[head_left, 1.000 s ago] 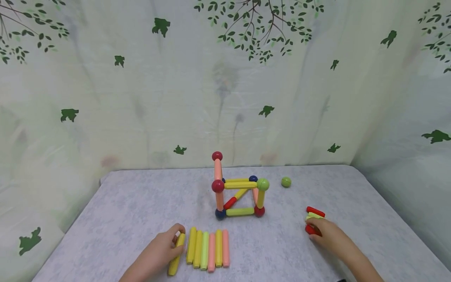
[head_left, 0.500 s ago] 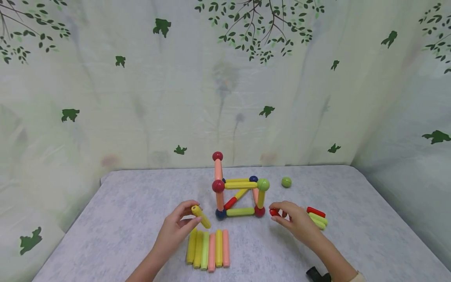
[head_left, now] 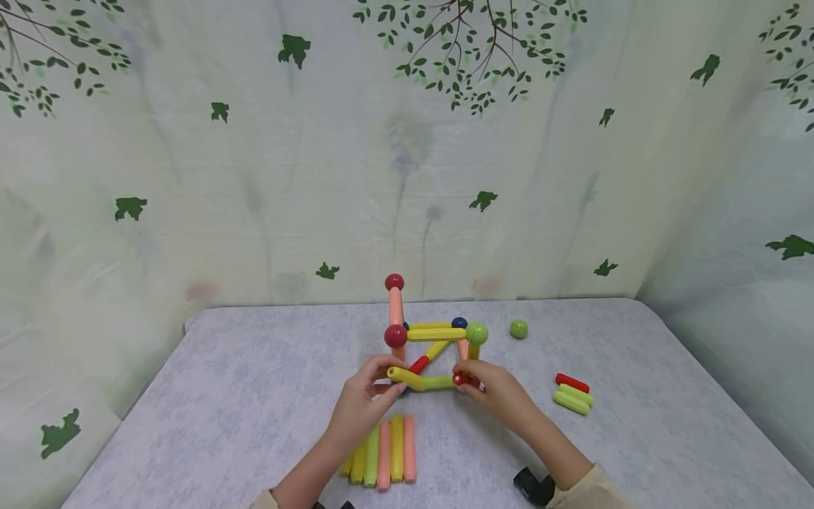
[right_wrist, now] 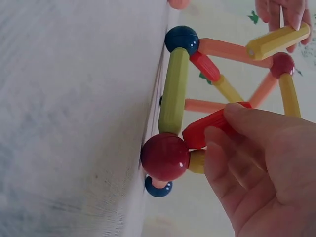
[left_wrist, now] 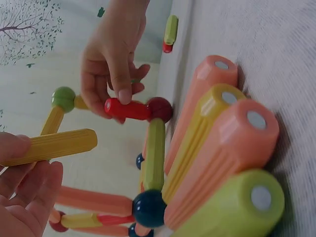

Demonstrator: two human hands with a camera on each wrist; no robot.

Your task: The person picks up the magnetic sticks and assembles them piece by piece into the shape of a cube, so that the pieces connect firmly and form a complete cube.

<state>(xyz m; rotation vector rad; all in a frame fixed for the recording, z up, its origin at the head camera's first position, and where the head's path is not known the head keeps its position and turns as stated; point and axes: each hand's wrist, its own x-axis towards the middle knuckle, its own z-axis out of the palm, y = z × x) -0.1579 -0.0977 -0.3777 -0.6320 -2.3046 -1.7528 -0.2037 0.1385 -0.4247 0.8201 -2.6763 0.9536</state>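
Observation:
A frame of coloured rods and balls (head_left: 432, 339) stands mid-table. My left hand (head_left: 384, 376) pinches a yellow rod (head_left: 407, 378) in front of the frame's lower left corner; the left wrist view shows that rod (left_wrist: 54, 146) lying across my fingertips. My right hand (head_left: 466, 376) pinches a short red rod (head_left: 459, 379) whose end meets the dark red ball (right_wrist: 165, 156) at the frame's lower right corner. That ball joins a green base rod (right_wrist: 174, 91) running to a blue ball (right_wrist: 181, 38).
A row of several yellow, green and pink rods (head_left: 388, 452) lies near the table's front edge, under my left wrist. A red rod and two green rods (head_left: 572, 392) lie to the right. A loose green ball (head_left: 518, 329) sits behind them. A leaf-print curtain (head_left: 254, 177) backs the table (head_left: 222, 396).
Both hands have moved inward and forward to the frame's front. The left lifted a yellow rod from the row; the right brought a red rod from the right-hand pile.

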